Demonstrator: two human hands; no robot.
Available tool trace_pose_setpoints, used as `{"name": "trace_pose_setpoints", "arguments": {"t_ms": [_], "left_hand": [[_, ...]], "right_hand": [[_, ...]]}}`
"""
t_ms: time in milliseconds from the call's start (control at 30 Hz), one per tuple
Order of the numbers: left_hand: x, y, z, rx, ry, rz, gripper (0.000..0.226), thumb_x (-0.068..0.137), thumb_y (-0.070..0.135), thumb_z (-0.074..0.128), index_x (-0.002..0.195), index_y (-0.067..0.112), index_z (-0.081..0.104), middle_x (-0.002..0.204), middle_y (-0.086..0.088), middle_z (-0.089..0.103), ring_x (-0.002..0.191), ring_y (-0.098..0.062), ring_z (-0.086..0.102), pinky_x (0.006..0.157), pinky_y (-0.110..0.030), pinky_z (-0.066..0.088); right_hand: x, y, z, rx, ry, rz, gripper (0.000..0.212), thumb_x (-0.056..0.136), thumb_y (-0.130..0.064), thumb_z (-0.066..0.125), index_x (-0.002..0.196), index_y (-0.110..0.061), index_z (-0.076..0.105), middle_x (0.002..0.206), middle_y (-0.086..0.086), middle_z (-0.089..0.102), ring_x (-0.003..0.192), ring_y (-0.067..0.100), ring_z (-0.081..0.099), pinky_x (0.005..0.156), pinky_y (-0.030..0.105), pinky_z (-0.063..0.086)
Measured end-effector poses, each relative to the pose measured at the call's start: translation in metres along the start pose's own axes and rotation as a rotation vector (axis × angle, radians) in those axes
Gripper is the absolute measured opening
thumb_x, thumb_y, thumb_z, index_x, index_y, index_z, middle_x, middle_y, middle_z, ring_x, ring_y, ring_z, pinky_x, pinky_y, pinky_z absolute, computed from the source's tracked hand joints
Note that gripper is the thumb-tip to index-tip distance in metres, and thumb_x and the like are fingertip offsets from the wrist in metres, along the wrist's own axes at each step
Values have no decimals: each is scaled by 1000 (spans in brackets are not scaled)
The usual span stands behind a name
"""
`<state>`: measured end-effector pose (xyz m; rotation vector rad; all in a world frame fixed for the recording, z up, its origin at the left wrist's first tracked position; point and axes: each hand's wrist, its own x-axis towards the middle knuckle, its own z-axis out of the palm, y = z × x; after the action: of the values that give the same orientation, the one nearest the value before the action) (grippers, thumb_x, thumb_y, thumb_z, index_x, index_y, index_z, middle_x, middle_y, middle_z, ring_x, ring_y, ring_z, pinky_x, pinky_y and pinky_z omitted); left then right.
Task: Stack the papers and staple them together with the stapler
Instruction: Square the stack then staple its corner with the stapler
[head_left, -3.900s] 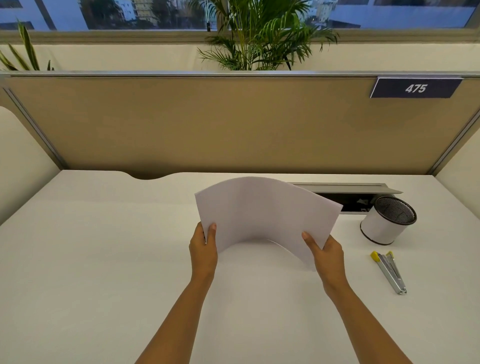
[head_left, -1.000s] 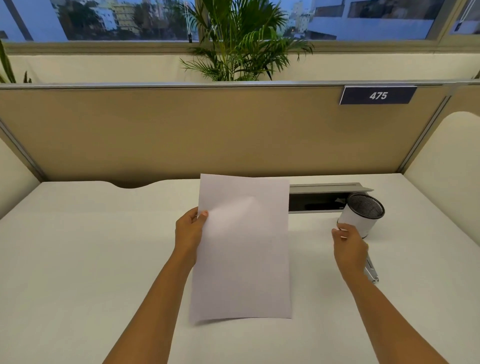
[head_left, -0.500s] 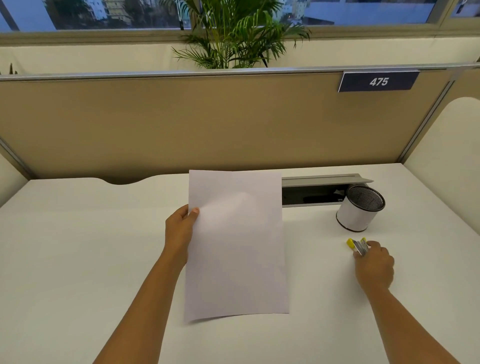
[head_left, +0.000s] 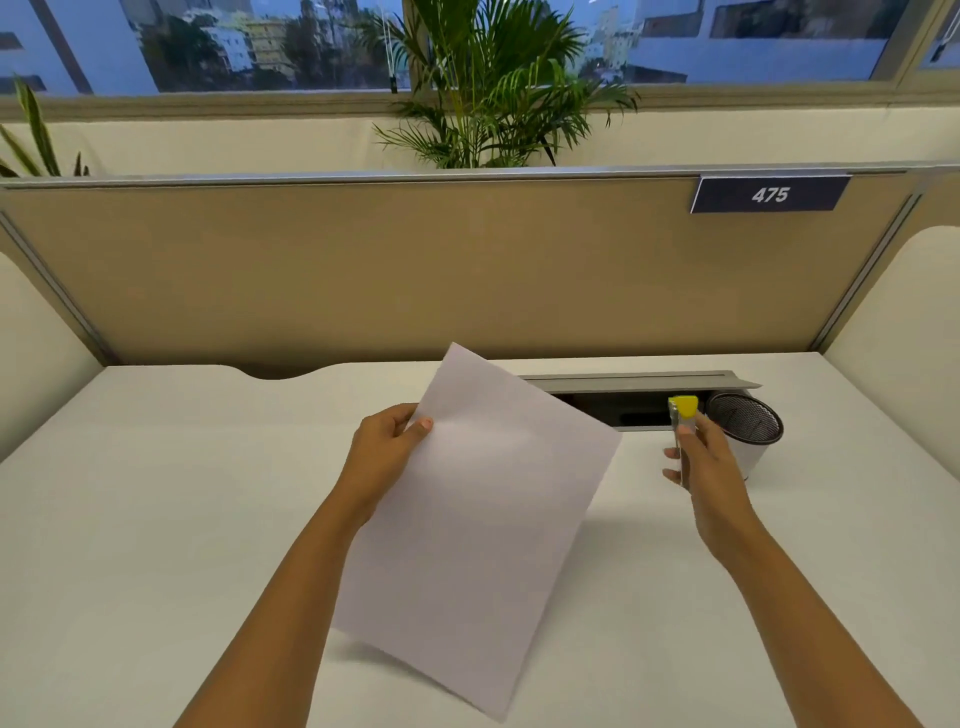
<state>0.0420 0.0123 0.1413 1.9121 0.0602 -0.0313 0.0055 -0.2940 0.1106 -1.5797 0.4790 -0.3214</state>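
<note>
My left hand (head_left: 384, 447) grips the stack of white papers (head_left: 483, 525) by its upper left edge. The stack is lifted off the desk and tilted, top corner toward the back, bottom corner near me. To the right, my right hand (head_left: 701, 467) holds the silver stapler (head_left: 679, 421) upright above the desk, its yellow end pointing up. A gap of bare desk lies between the stapler and the papers' right edge.
A white cup with a black mesh rim (head_left: 745, 426) stands just behind my right hand. An open grey cable tray (head_left: 623, 384) runs along the back of the white desk (head_left: 156, 519). Tan partition panels wall in the desk at back and sides.
My right hand has picked the stapler up off the desk and raised it. My left hand has lifted the papers and turned them clockwise.
</note>
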Motion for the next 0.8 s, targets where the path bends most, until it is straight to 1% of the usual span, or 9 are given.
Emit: {"name": "trace_pose_setpoints", "arguments": {"t_ms": [67,133,267,333,400,433,533,667,800], "left_hand": [[-3,5,-4,29,-26,26,25,92,24,51,112,18,63,105,-2,68,95,-24,65,84,-36,51],[-6,10,-6,46,-46,47,23,92,25,51,110,19,65,105,-3,69,95,-23,66,85,-38,52],[-12,19,-9,77,-58,88,23,92,25,51,109,18,65,105,-4,69,94,-22,66,83,-35,51],[-16,22,-11,88,-65,102,25,92,25,51,111,17,65,107,-4,69,95,-22,65,83,-35,51],[-19,27,-12,100,-77,114,25,92,24,51,112,16,64,107,-5,68,96,-23,65,85,-37,52],[-21,29,-13,108,-83,121,25,92,24,50,111,17,64,107,-5,69,95,-23,65,86,-38,52],[-25,34,-15,127,-98,146,23,92,23,50,109,17,65,105,-4,70,94,-22,66,85,-38,53],[-29,40,-19,157,-118,169,24,92,23,51,108,16,67,102,-3,70,94,-22,65,85,-37,51],[-33,44,-20,185,-140,197,21,92,21,51,104,17,67,99,-2,69,93,-21,65,83,-36,51]], "right_hand": [[-5,-23,12,-5,-86,-19,32,98,-34,34,125,-21,45,116,1,49,82,12,51,69,28,41],[-13,-41,22,-50,-176,-70,30,97,-39,34,117,-24,49,114,-1,54,77,10,49,66,26,38],[-31,-69,36,-172,-382,-199,31,94,-47,36,115,-33,54,105,-15,57,78,3,47,70,19,36],[-38,-79,42,-248,-432,-274,35,92,-47,40,121,-31,54,108,-19,56,91,-2,51,81,16,40],[-40,-85,49,-326,-446,-367,37,91,-42,46,125,-27,53,117,-11,54,110,4,53,95,22,40],[-42,-88,52,-364,-447,-408,38,91,-40,49,125,-25,53,118,-7,53,114,8,53,97,23,39],[-43,-91,56,-506,-446,-500,43,87,-40,56,126,-24,53,119,-1,53,115,12,53,97,25,41],[-45,-94,58,-596,-417,-583,46,82,-44,60,124,-27,55,121,-2,55,116,17,51,99,40,44],[-49,-99,59,-599,-431,-585,47,80,-49,61,123,-31,56,116,-4,56,112,17,53,91,46,49]]}}
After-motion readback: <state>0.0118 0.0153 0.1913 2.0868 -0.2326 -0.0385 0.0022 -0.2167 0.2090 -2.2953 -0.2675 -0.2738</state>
